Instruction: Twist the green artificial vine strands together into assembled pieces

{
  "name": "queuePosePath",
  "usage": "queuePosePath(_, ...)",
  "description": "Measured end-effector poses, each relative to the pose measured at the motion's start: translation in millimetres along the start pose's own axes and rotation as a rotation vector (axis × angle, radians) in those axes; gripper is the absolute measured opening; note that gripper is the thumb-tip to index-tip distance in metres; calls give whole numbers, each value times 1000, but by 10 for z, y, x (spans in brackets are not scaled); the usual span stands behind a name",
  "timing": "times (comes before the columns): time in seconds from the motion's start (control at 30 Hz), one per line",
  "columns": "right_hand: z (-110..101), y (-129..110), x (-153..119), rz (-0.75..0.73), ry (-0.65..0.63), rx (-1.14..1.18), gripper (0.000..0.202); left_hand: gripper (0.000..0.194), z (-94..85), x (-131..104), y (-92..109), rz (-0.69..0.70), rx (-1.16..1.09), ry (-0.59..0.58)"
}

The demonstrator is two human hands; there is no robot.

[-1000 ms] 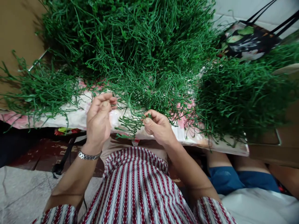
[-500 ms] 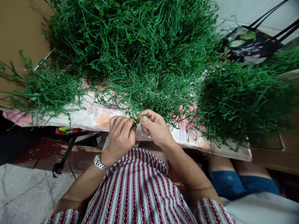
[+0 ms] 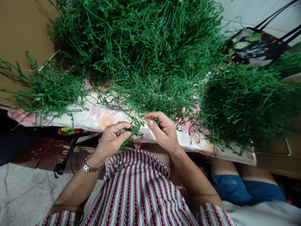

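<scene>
partly hidden, green sprigs (image 3: pixel 136 128) between left fingers (image 3: pixel 122 137)

Indoor light is soft and rather dim, brightest on the pale cloth (image 3: pixel 81 118) — below its left end, all sinks nearly black. Green stems (image 3: pixel 141 37) cast blurry shadows on the cardboard (image 3: pixel 21 31); the watch (image 3: pixel 91 167) glints. The right-hand pile (image 3: pixel 277 103) smears outward — wide-angle stretch distorts the margins.

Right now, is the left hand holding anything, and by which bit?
Yes, the left hand pinches green sprigs in its fingers; which part of the stems is unclear.
</scene>
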State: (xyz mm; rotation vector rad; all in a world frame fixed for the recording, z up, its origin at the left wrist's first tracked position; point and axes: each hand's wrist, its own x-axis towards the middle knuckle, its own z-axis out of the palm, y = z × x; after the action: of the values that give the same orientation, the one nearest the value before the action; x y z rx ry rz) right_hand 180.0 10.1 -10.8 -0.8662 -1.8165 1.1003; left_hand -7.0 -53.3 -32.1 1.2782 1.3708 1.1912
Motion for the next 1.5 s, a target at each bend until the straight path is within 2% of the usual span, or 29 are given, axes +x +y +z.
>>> queuePosePath(0.13, -36, -62, 55, -186, -232, -65, 21, 14, -66, 38, 42, -41, -89, -187)
queuePosePath(0.2, -26, -57, 75, -221, -256, -64, 14, 14, -90, 64, 82, 16, -10, -247)
queuePosePath(0.27, -7, -40, 79, -209, -197, -84, 11, 18, -94, 70, 139, 144, 202, -164)
queuePosePath(0.37, 31, -21, 59, -160, -100, -128, 10, 21, -45, 24, 241, 436, 584, 127)
queuePosePath(0.43, 67, -18, 39, -146, -59, -152, 9, 17, 22, -29, 291, 599, 748, 223)
queuePosePath(0.5, 112, -22, 20, -137, -24, -166, 10, 12, 101, -71, 307, 669, 861, 232)
queuePosePath(0.57, 159, -26, 1, -117, 11, -171, 11, 8, 166, -87, 286, 658, 922, 236)
queuePosePath(0.67, 213, -29, -29, -51, 35, -154, 13, 7, 196, -69, 217, 651, 945, 303)
queuePosePath(0.8, 237, -17, -65, 61, -48, -42, 19, 19, 127, -44, 132, 799, 958, 372)
queuePosePath(0.93, 227, 23, -98, 174, -120, 86, 23, 30, 40, -67, 89, 936, 849, 287)
queuePosePath(1.07, 202, 39, -126, 178, -150, 108, 21, 30, 14, -85, 68, 936, 760, 231)
queuePosePath(1.3, 228, 82, -186, 80, -169, -21, 17, 18, 51, -54, 42, 785, 733, 121)
queuePosePath(1.5, 286, 123, -254, -59, -59, -193, 19, 17, 53, -73, 13, 743, 668, 68)
